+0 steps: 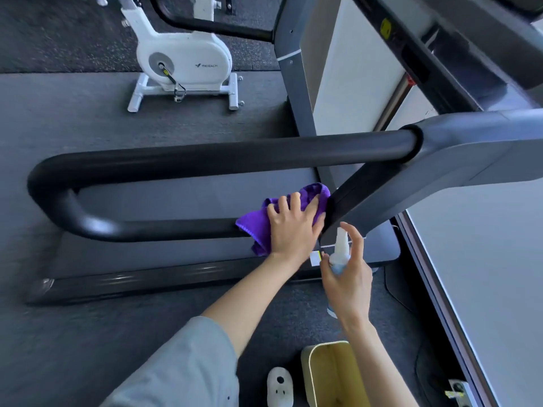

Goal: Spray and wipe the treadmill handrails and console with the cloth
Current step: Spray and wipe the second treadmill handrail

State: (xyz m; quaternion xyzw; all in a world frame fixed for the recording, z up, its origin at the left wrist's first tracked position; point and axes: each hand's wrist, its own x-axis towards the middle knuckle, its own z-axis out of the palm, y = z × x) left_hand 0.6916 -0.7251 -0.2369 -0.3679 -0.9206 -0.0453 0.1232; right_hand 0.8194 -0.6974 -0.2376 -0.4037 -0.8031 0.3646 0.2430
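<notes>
The treadmill's black looped handrail crosses the middle of the view and joins a grey upright on the right. My left hand presses a purple cloth against the lower bar of the handrail, close to where it meets the upright, with fingers spread over the cloth. Just right of it my right hand grips a small clear spray bottle, its forefinger arched over the nozzle, which sits near the upright's base. The console is out of view.
A white exercise bike stands on the dark floor beyond the rail. The treadmill deck edge runs below the handrail. A yellow bin and a white slipper lie near my feet. A pale wall panel rises at right.
</notes>
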